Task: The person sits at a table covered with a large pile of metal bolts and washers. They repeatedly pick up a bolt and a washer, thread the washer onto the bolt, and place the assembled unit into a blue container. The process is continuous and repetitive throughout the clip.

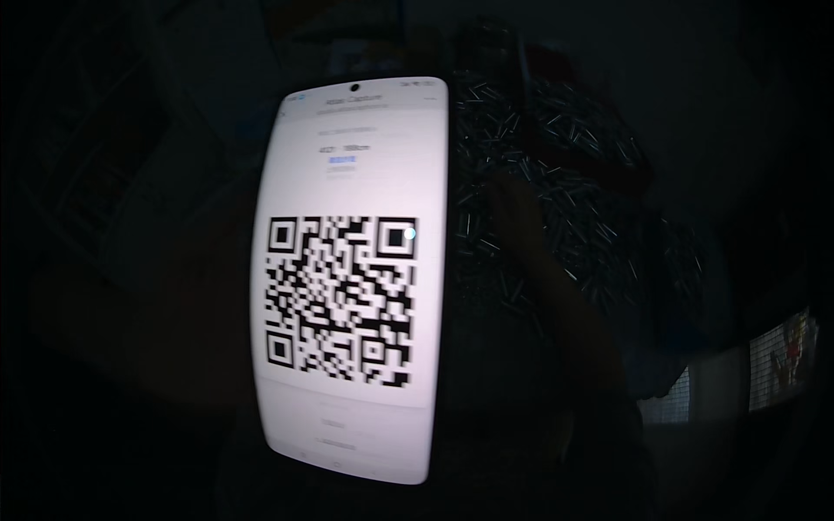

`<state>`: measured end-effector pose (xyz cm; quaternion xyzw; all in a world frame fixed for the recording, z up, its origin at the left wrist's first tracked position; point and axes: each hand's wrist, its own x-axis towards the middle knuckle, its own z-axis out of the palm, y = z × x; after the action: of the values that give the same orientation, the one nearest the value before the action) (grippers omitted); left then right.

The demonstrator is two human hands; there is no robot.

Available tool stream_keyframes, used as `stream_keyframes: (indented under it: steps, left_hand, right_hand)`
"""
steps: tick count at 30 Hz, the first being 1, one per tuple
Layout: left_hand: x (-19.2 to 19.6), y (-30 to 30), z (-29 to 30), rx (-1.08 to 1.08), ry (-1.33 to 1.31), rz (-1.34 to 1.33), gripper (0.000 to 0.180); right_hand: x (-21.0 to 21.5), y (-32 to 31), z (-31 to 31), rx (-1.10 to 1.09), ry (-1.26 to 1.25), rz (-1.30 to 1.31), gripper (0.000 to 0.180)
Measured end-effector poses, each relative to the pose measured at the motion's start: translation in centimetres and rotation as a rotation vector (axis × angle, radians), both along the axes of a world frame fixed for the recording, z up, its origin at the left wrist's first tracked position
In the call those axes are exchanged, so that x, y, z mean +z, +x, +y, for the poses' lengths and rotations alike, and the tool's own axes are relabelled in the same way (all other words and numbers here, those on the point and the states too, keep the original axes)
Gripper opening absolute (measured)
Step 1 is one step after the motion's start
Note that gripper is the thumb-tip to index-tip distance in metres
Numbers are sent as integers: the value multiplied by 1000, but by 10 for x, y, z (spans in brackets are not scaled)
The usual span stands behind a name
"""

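A smartphone [339, 187] stands upright close in front of me, its bright white screen showing a square black-and-white code. Beside its left edge a dim brownish shape, which looks like my left hand [187, 295], holds the phone; its fingers are lost in the dark. Farther right, my right forearm reaches up from below, and my right hand [514, 208] is at a wide heap of small, thin, shiny metal pieces [582, 204]. Darkness hides the right hand's fingers, so whether they grip any pieces does not show.
Most of the surroundings are very dark. Faint sheets or panels [165, 52] show at the upper left. Dim reddish and dark objects [547, 61] stand behind the heap. At the lower right are a pale surface [721, 391] and a lit, grid-patterned area [777, 365].
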<state>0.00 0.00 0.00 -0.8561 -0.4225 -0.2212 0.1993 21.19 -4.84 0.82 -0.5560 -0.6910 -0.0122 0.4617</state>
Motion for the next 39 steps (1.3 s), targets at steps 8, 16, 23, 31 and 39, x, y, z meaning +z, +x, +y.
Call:
stream_keyframes:
  steps: [8,16,23,31,39]
  left_hand:
    - [-3,-18,-3,-66,-207,-249,35]
    - [24,-14,-31,-182,-443,-167,32]
    - [25,-15,-29,-250,-629,34,28]
    - [21,-17,-31,-376,-828,49,25]
    - [11,-13,-22,-420,-686,-86,20]
  right_hand:
    - [-15,11,12,95,137,-201,41]
    - [36,-2,-25,62,-588,-327,25]
    - [18,-15,-17,240,-639,-374,20]
    - [18,-16,-20,314,-687,-431,25]
    - [15,-12,-20,337,-631,-372,26]
